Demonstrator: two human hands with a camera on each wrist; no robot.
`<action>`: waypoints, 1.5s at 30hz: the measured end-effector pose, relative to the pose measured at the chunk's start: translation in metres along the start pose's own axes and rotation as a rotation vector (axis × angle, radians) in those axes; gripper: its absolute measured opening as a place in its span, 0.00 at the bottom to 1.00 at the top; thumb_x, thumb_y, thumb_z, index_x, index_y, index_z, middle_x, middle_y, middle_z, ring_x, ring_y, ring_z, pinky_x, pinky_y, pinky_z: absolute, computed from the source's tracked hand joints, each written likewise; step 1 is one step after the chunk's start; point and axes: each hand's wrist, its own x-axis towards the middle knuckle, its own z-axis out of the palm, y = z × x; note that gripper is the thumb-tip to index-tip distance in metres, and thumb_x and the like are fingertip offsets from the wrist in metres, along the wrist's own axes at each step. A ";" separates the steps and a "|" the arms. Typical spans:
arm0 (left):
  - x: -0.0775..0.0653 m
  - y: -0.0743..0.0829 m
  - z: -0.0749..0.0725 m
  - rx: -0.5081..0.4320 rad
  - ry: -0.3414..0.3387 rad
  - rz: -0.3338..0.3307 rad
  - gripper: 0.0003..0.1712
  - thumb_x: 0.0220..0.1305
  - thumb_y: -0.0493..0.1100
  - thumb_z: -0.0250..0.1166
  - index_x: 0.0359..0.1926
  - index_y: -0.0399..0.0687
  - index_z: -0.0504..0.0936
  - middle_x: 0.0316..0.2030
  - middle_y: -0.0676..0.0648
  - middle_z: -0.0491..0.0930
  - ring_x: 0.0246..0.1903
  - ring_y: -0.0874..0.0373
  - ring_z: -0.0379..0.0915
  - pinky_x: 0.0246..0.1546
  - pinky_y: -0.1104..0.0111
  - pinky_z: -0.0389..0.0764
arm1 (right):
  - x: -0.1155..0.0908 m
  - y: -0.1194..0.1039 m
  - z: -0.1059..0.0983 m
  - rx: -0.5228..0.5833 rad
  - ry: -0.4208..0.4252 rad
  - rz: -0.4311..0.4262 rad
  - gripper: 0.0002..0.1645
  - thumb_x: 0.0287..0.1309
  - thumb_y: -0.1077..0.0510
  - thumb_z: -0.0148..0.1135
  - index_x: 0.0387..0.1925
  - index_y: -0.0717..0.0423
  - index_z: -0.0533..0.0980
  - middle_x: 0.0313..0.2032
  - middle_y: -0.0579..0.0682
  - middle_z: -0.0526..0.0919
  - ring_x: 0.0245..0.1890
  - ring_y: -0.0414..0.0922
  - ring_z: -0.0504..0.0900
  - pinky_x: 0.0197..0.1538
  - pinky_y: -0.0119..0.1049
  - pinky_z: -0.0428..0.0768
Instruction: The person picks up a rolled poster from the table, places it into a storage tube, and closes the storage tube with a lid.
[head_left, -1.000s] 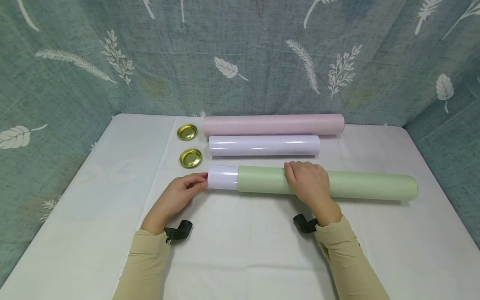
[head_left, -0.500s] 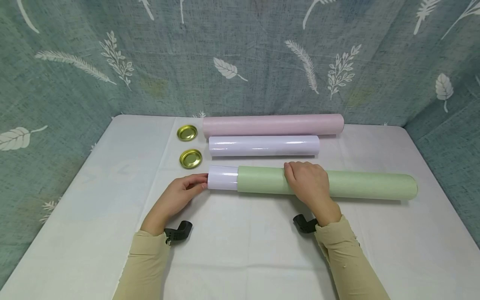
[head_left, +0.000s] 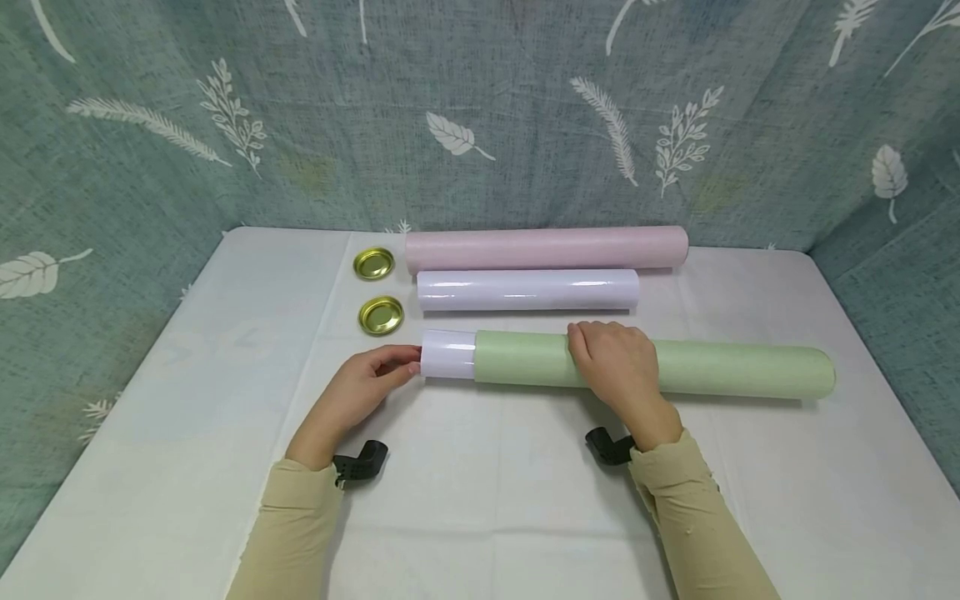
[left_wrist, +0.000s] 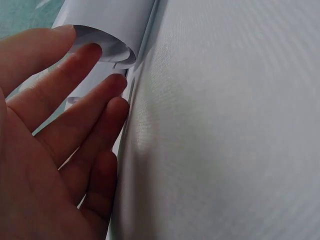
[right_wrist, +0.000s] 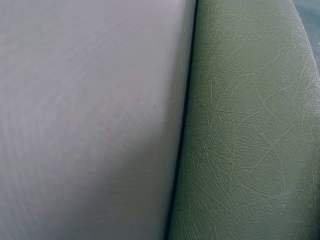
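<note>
A glossy white paper roll point(head_left: 448, 354) sticks out of the left end of a long green tube point(head_left: 742, 369) with a creased, leather-like surface. My left hand point(head_left: 360, 390) is at the roll's free end. In the left wrist view its thumb and index fingertips point(left_wrist: 95, 51) are right at the curled rim, the other fingers loosely extended below. My right hand point(head_left: 621, 362) grips the green tube from above, its fingers over the far side. The right wrist view shows only the tube's textured side point(right_wrist: 250, 120) and the white cloth, with the hand out of frame.
Behind the green tube lie a second glossy white roll point(head_left: 528, 291) and a pink tube point(head_left: 547, 249). Two gold metal lids point(head_left: 381, 316) sit left of them. A white cloth point(head_left: 487, 508) covers the table, and a patterned curtain point(head_left: 510, 108) hangs around it.
My left hand has shifted slightly right and the white roll has slid a little further into the green tube. The right hand and green tube stay in place.
</note>
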 end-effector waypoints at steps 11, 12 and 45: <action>0.000 0.006 0.010 0.020 -0.044 0.112 0.30 0.63 0.45 0.55 0.65 0.64 0.59 0.56 0.57 0.69 0.52 0.61 0.66 0.52 0.62 0.65 | 0.000 0.000 0.002 0.002 -0.005 0.005 0.28 0.64 0.45 0.34 0.10 0.47 0.65 0.14 0.45 0.71 0.24 0.47 0.76 0.30 0.43 0.71; 0.000 0.007 0.011 0.023 -0.044 0.118 0.30 0.63 0.45 0.55 0.65 0.64 0.58 0.56 0.57 0.68 0.52 0.61 0.66 0.52 0.62 0.65 | 0.000 -0.001 0.003 0.002 -0.007 0.005 0.29 0.64 0.45 0.34 0.10 0.47 0.65 0.14 0.45 0.71 0.24 0.47 0.76 0.30 0.43 0.71; 0.003 0.022 0.028 0.177 0.033 0.099 0.27 0.62 0.54 0.54 0.62 0.60 0.64 0.49 0.55 0.75 0.51 0.57 0.64 0.53 0.59 0.62 | 0.001 -0.001 -0.002 -0.007 -0.022 0.007 0.28 0.64 0.45 0.33 0.13 0.49 0.68 0.18 0.48 0.76 0.27 0.49 0.77 0.32 0.44 0.71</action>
